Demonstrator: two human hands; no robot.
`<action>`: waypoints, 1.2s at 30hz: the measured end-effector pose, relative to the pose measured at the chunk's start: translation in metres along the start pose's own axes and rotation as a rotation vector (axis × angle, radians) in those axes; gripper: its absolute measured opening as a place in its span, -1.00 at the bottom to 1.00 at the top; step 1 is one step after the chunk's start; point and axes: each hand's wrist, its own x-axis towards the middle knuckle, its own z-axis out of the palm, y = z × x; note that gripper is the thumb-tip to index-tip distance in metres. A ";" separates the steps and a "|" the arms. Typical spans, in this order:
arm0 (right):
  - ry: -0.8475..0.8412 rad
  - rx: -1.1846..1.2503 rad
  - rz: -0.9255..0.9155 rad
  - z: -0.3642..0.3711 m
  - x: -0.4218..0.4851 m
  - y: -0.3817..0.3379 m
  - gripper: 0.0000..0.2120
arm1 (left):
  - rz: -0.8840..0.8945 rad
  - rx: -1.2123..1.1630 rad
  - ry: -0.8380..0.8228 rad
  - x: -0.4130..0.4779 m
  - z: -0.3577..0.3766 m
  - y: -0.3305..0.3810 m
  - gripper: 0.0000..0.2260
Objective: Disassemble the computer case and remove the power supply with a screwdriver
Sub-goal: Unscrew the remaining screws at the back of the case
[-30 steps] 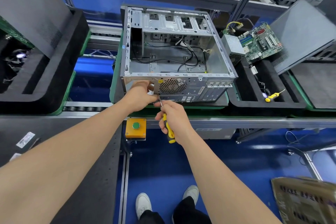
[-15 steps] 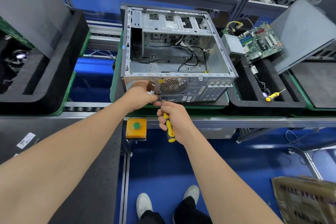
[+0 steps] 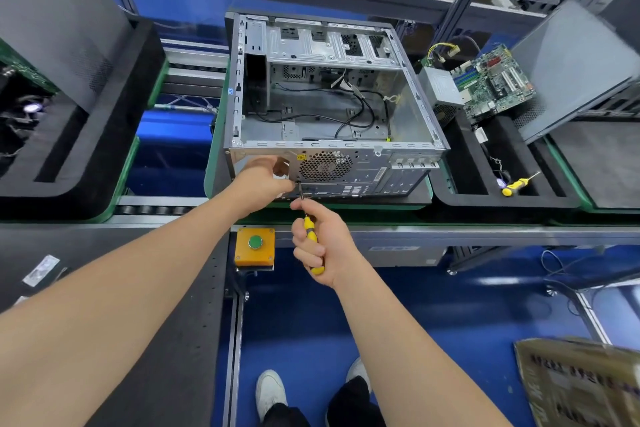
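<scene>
The open silver computer case (image 3: pixel 410 121) lies on its side on a green-edged tray, with loose black cables inside. Its rear panel, with a round fan grille (image 3: pixel 325 166), faces me. My left hand (image 3: pixel 263 180) holds the rear panel at the dark opening left of the grille, fingers curled over its edge. My right hand (image 3: pixel 322 243) grips a yellow-and-black screwdriver (image 3: pixel 309 229); its tip touches the panel just below and left of the grille. A grey power supply (image 3: pixel 440 90) stands in the tray to the right of the case.
A green motherboard (image 3: pixel 491 83), a second yellow screwdriver (image 3: pixel 516 184) and a leaning grey side panel (image 3: pixel 571 69) occupy the right tray. A black foam tray (image 3: pixel 86 149) sits at the left. An orange button box (image 3: pixel 254 246) hangs below the conveyor. A cardboard box (image 3: pixel 585 385) is at the lower right.
My right hand has shifted a little to the left and the screwdriver stands more upright. My left hand stays on the rear panel.
</scene>
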 end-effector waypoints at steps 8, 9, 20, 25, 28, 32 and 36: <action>0.631 -1.366 -0.576 0.016 -0.006 0.011 -0.70 | 0.045 0.013 0.032 -0.004 0.002 0.004 -0.86; 0.599 -1.279 -0.546 0.014 -0.005 0.011 -0.67 | 0.054 0.018 0.039 -0.006 0.002 0.005 -0.84; -0.175 0.002 0.031 -0.014 -0.012 0.000 -0.80 | -0.021 0.117 0.021 -0.006 -0.003 0.005 -0.77; -0.020 0.043 -0.001 -0.002 -0.006 0.008 -0.72 | -0.044 0.193 0.018 -0.006 -0.004 0.009 -0.69; 0.332 -0.660 -0.303 0.006 -0.010 0.010 -0.74 | -0.072 0.239 0.018 -0.005 -0.004 0.010 -0.63; 0.664 -1.514 -0.594 0.013 -0.012 0.015 -0.84 | -0.072 0.231 0.029 -0.006 -0.003 0.012 -0.60; 0.644 -1.326 -0.620 0.010 -0.011 0.013 -0.92 | -0.081 0.225 0.027 -0.007 -0.003 0.014 -0.60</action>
